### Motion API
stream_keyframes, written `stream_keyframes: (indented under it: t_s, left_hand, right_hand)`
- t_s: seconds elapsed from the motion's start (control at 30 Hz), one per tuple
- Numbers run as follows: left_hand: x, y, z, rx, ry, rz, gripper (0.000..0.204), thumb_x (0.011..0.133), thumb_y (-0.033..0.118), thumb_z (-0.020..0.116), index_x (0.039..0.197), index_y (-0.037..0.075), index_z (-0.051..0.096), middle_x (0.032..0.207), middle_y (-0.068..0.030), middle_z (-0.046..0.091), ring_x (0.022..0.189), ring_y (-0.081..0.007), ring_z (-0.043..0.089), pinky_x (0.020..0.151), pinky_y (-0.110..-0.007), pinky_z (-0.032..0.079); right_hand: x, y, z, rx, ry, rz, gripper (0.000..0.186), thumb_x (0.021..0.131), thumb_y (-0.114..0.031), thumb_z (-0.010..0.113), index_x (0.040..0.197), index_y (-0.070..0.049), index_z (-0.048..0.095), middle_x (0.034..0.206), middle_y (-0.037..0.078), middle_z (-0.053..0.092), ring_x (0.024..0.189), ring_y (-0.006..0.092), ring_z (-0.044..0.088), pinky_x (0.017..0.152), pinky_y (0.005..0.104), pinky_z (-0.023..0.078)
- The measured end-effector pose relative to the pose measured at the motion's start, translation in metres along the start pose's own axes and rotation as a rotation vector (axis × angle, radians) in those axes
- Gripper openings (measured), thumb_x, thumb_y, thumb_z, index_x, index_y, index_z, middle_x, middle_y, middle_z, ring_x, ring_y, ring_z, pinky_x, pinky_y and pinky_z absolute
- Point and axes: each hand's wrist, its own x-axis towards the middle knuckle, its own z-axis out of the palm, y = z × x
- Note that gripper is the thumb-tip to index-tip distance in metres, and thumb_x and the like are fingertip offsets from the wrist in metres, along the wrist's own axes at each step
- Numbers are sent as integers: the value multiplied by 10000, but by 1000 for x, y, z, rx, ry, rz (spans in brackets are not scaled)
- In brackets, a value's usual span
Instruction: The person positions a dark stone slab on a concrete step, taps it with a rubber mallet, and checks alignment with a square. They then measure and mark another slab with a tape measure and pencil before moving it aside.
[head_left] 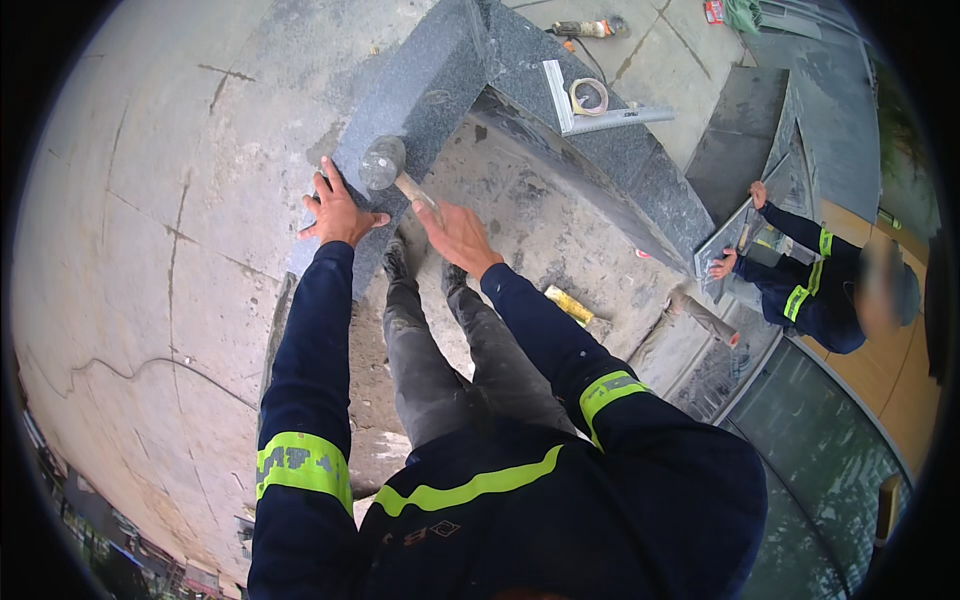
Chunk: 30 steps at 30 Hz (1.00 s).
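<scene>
My right hand (463,238) is closed round the wooden handle of a rubber mallet (383,163). The mallet's grey, dusty head is over a speckled dark stone slab (415,85); whether it touches the stone I cannot tell. Just left of the mallet head, my left hand (340,209) lies with fingers spread at the slab's outer edge, holding nothing. The slab runs away from me and meets another stone piece (640,160) at a corner.
A metal square (620,119) and a tape roll (588,97) lie on the right-hand stone. Beyond is an angle grinder (585,28). A co-worker (830,270) at right grips a panel (725,235). Below lie a yellow package (568,304) and a cable (130,368) at left.
</scene>
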Motion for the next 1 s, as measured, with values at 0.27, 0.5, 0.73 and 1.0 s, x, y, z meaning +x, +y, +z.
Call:
stream_keyframes:
  t_s: [0.27,0.5,0.73,1.0]
  left_hand:
    - [4,6,-3,16,-18,-5,1701,592,480,1092,1790,262,-96,1834,-120,196,1618,-535,272,1050,-953,360]
    - [12,11,-4,-58,89,62,1724,535,442,1113,1791,262,-54,1811,-125,233,1578,-559,316,1013,-977,350]
    - [5,2,-12,-12,34,0,1714,531,415,1118,1792,237,-30,1807,-121,231,1571,-552,328,1027,-970,353]
    - [-6,1,-40,34,-69,-68,1697,579,446,1106,1795,249,-63,1825,-116,211,1619,-535,262,1079,-946,335]
  right_hand:
    - [6,-2,-10,-149,-44,46,705,1080,-607,576,1099,77,747,896,346,752,882,545,748,802,607,577]
    - [8,7,-3,-48,52,-100,722,1089,-617,559,1074,81,745,930,351,748,909,538,742,822,609,566]
    - [2,-9,0,-26,-3,8,764,1098,-654,524,1088,78,742,947,352,744,941,549,730,845,615,553]
    - [2,-8,3,-61,-52,86,827,1096,-712,479,1129,76,730,940,332,728,949,533,712,856,598,528]
